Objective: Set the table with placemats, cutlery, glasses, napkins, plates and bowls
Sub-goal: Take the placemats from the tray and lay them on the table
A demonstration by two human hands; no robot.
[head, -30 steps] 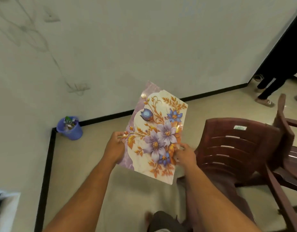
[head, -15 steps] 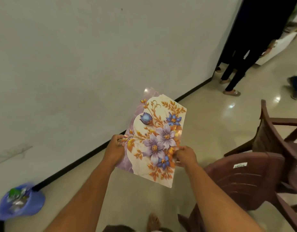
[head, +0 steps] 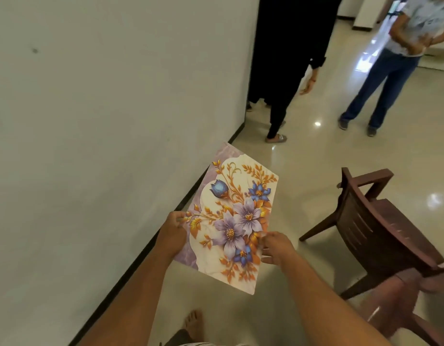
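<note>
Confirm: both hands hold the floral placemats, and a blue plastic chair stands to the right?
Not quite. The chair is dark brown plastic, not blue, as the head view shows. The left hand and right hand do hold the floral placemats, with the chair to the right.

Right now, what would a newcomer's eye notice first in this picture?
First, the floral placemat at centre, held in the air over the floor, the left hand and the right hand gripping its sides. Next, the brown plastic chair at right, and two people standing beyond, near the wall's end.

view swung right | blue bin gone | two bystanders (head: 396, 58) now visible
</note>
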